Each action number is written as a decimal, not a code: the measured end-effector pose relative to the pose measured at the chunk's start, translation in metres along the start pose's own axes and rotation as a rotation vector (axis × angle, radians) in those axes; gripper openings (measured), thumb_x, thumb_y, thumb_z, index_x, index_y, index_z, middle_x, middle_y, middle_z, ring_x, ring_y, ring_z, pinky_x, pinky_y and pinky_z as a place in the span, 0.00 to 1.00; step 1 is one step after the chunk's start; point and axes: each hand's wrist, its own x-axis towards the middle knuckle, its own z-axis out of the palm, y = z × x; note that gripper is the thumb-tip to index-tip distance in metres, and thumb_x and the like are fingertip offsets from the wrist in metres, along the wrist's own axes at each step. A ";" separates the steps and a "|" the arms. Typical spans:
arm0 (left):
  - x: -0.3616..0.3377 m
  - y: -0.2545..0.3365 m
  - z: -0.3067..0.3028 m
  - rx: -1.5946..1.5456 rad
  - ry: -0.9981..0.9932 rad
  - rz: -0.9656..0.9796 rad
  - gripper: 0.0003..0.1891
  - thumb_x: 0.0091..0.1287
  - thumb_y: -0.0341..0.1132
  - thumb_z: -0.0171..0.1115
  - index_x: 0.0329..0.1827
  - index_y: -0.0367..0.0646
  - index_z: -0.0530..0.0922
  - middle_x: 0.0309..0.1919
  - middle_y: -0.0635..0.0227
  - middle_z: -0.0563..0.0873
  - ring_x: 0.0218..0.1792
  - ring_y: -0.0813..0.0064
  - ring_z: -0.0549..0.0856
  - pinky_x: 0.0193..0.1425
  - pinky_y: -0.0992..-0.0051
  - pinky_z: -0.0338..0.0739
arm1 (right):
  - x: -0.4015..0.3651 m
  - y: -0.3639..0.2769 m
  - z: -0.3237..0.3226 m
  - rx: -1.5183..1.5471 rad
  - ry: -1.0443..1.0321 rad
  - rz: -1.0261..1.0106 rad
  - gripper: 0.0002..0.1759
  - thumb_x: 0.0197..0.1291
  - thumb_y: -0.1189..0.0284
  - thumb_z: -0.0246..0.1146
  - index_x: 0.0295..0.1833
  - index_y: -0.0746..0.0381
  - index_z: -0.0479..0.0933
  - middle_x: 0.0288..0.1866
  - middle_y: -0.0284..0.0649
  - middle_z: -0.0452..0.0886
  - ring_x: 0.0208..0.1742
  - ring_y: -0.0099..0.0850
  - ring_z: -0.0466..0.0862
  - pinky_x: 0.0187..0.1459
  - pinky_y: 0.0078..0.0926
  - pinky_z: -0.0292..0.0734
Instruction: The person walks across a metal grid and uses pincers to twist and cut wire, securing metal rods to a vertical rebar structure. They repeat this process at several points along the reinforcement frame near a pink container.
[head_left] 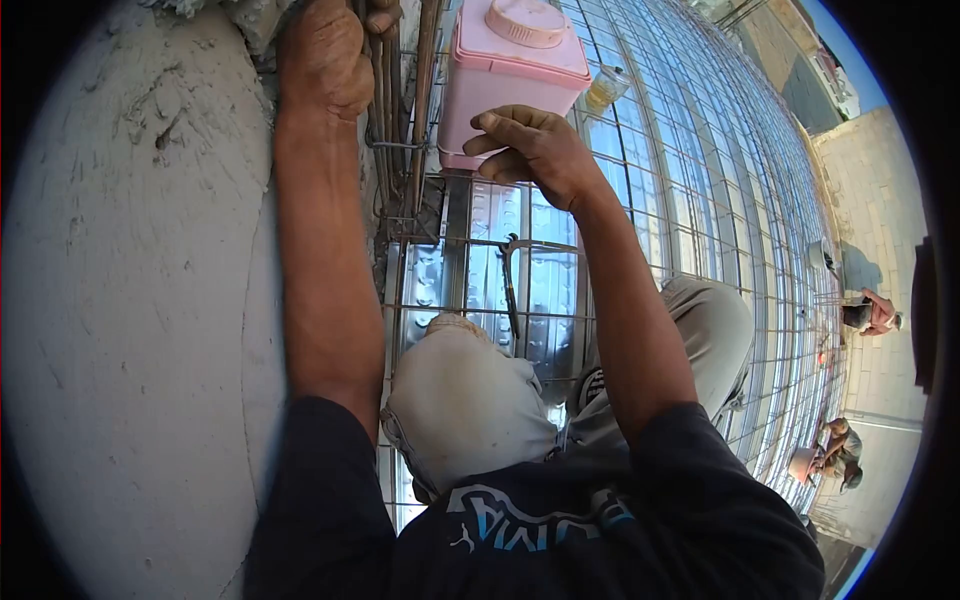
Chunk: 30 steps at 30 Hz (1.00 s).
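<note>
My left hand [325, 55] reaches up beside the rough grey wall, its fingers curled at a bundle of rusty rebar [424, 70]. Part of its grip is hidden behind the hand and the top edge. My right hand [530, 152] hovers in front of a pink plastic jug [515, 62] with a round lid. Its fingers are bent with gaps between them, and I see nothing held. Below it, a pair of pincers [512, 275] lies on the steel mesh [680, 150] over shiny metal decking [555, 345].
A plaster-smeared wall [130, 300] runs close along my left side. Behind the jug stands a clear container [605, 90] with yellowish contents. Far right, one person [875, 313] is near a block wall [870, 180], and another person [840, 455] crouches by a bucket [802, 464].
</note>
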 end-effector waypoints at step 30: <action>-0.006 -0.001 0.005 0.027 0.113 0.056 0.28 0.68 0.60 0.63 0.49 0.40 0.81 0.33 0.74 0.81 0.29 0.84 0.71 0.32 0.82 0.65 | -0.008 0.301 -0.106 -0.801 0.455 0.271 0.22 0.73 0.54 0.49 0.53 0.63 0.73 0.44 0.58 0.84 0.49 0.61 0.82 0.50 0.54 0.74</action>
